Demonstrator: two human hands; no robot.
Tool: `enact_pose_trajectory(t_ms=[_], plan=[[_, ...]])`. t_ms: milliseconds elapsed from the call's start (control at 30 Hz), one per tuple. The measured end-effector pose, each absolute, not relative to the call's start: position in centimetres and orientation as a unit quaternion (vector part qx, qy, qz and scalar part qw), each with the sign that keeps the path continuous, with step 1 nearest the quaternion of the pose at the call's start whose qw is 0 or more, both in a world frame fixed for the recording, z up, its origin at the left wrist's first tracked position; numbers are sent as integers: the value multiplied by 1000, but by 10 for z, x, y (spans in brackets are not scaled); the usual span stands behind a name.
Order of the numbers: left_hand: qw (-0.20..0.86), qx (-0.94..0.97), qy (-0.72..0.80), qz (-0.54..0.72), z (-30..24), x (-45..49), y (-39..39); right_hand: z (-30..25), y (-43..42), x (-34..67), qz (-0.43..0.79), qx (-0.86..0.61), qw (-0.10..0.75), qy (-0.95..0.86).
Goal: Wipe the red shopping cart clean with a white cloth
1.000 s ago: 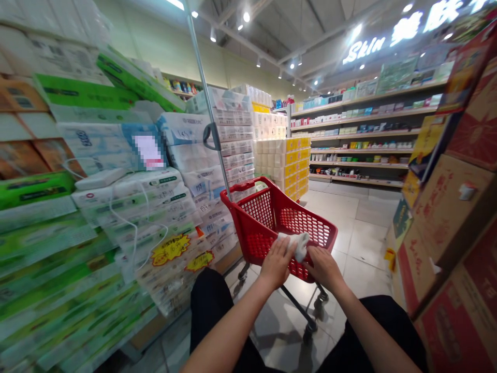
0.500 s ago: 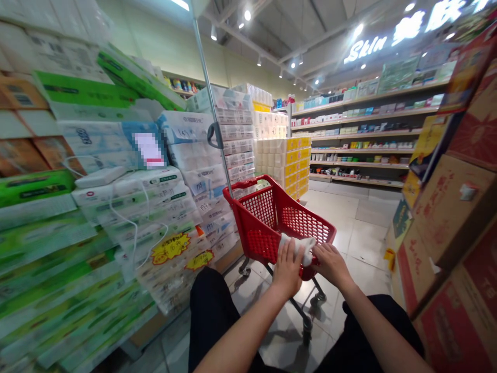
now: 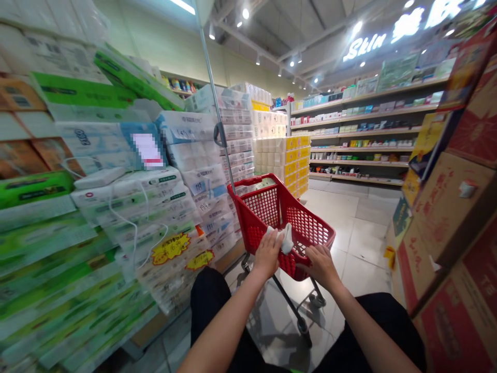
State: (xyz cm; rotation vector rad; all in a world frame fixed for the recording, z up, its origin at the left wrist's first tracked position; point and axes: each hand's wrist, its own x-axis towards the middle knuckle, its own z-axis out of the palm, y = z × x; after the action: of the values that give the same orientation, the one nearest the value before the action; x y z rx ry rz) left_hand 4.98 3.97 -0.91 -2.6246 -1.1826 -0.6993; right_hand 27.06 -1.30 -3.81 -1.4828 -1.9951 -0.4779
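A small red shopping cart point(image 3: 306, 228) stands on the tiled floor in front of me, with a tall metal pole point(image 3: 217, 98) rising at its far left corner. My left hand point(image 3: 267, 254) presses a white cloth point(image 3: 284, 239) against the cart's near rim, fingers curled over it. My right hand point(image 3: 320, 264) grips the same rim just to the right, fingers wrapped round the edge. My black-clad knees show at the bottom of the view.
Stacked packs of tissue paper point(image 3: 128, 207) with yellow price stickers fill the left side. Cardboard boxes point(image 3: 450, 217) rise close on the right. Further stacks point(image 3: 287, 160) and stocked shelves point(image 3: 368, 140) stand beyond the cart, with tiled aisle floor point(image 3: 361, 233) between.
The cloth and my left hand slid left along the cart's rim. The cart turned slightly and sits a little further right in the view.
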Motion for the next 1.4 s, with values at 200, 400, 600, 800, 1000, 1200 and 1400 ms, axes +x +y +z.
enact_pose_trajectory(t_ms=[200,400,600,800,1000,1200,1400], plan=[[52,-898,-361,-244,-19,83,10,-43,-13,294,-173,-534,296,-772],[29,-924,-290,-247,-28,118,-17,-28,-20,318,-142,-545,267,-782],[32,-931,-269,-244,-29,120,-8,-24,-19,304,-142,-573,251,-767],[73,-919,-309,-233,-12,77,31,-32,-21,308,-131,-556,284,-770],[73,-894,-375,-235,-5,63,51,-20,-16,307,-152,-614,243,-735],[64,-889,-373,-259,-24,100,23,-18,-6,263,-184,-652,215,-703],[92,-909,-331,-237,-11,80,34,-31,-14,277,-208,-621,256,-712]])
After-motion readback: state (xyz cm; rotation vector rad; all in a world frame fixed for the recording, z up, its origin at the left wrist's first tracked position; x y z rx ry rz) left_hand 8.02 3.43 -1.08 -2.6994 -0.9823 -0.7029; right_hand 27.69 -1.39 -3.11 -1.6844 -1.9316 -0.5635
